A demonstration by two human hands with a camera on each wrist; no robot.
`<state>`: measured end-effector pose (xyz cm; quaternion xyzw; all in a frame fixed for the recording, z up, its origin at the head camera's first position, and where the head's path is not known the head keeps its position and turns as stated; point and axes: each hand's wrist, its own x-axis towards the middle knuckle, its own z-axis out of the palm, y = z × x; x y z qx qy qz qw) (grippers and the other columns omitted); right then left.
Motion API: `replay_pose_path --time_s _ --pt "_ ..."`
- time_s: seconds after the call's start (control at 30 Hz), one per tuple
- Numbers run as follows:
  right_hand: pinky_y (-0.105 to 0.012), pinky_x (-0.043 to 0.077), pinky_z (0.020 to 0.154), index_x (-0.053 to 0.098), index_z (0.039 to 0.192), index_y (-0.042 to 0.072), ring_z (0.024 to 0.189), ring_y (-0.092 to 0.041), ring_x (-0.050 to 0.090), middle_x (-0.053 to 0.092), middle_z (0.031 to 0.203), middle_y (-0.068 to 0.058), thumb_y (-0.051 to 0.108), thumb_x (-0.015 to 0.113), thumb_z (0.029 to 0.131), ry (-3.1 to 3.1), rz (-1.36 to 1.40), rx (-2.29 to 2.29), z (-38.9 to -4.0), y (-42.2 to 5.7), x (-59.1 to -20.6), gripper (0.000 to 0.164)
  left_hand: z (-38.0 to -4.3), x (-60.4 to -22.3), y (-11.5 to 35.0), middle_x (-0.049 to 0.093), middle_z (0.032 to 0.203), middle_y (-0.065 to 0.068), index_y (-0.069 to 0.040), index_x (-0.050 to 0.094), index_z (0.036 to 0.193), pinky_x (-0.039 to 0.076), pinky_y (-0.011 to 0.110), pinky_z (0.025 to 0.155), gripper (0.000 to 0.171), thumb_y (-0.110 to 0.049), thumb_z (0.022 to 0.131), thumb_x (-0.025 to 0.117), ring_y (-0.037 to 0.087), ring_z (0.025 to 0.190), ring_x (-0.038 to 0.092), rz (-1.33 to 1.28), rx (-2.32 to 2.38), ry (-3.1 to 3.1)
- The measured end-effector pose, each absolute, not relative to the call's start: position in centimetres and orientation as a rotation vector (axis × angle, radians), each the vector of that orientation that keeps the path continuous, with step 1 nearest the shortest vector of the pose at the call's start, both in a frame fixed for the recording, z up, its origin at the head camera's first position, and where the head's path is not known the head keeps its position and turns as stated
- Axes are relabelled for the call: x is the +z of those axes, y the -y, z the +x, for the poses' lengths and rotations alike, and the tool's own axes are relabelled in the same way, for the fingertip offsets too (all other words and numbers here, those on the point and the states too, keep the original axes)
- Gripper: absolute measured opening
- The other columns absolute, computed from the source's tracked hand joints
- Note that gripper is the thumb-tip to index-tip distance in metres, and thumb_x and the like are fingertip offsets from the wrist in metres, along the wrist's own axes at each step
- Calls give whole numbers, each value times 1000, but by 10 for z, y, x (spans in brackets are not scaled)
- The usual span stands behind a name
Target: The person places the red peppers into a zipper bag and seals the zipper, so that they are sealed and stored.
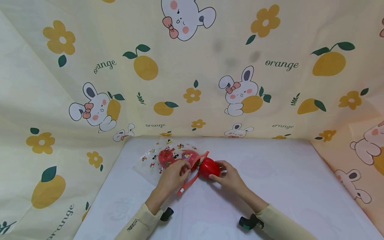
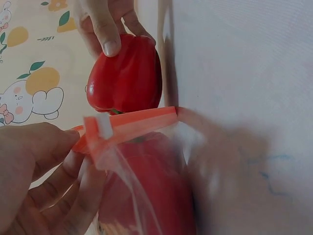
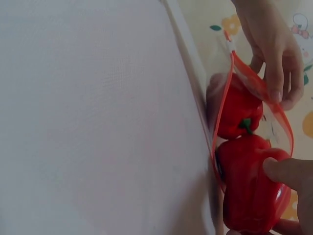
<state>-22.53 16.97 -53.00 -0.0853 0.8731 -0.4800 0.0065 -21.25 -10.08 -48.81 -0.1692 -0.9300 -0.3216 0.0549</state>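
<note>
A clear zip bag [image 1: 147, 169] printed with small cartoon figures lies on the table, its orange-red zip edge [image 3: 224, 105] spread apart. Inside it are red bell peppers [image 3: 239, 110], partly covered by the printed film and my left hand. Thumb and fingers of my left hand [image 1: 173, 176] pinch the upper zip edge. My right hand [image 1: 231, 178] grips another red bell pepper [image 1: 209, 168], thumb on the near side and fingers round the far side. This pepper is at the bag's mouth, its stem end toward the bag.
A white-covered table [image 1: 270, 166] stretches right of the hands and in front of them. Behind and at both sides hangs a cream cloth [image 1: 210, 73] with rabbits, flowers and oranges. The zip's white slider [image 1: 181, 190] lies at the near end of the bag's edge.
</note>
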Motion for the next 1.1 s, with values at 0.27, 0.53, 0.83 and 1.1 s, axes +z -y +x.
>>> replay_pose_path --time_s 0.27,0.53,0.83,1.1 --pt "-41 62 90 61 143 6 109 -25 67 68 132 -11 31 92 86 -2744 -208 -1502 -226 -159 -529 70 -213 -488 101 62 90 -10 -21 72 109 52 21 68 14 -16 99 79 8 78 56 -534 -967 2802" --pt "-42 63 88 61 142 3 103 -25 68 69 128 -13 28 92 87 -2744 -213 -1542 -230 -146 -534 68 -212 -488 102 61 90 -10 -22 72 110 51 22 68 13 -17 99 79 8 77 56 -560 -940 2780" --pt "-42 62 91 56 147 2 109 -28 68 67 131 -15 26 90 89 -2720 -189 -1584 -231 -133 -533 70 -211 -488 101 63 93 -10 -23 72 110 52 22 70 15 -17 99 80 8 79 56 -568 -925 2776" --pt "-41 62 92 57 142 -7 109 -33 72 69 123 -18 4 86 89 -2660 -326 -1707 -231 -131 -537 62 -212 -490 101 64 92 -9 -21 73 111 52 21 68 16 -16 98 80 8 78 56 -581 -909 2767"
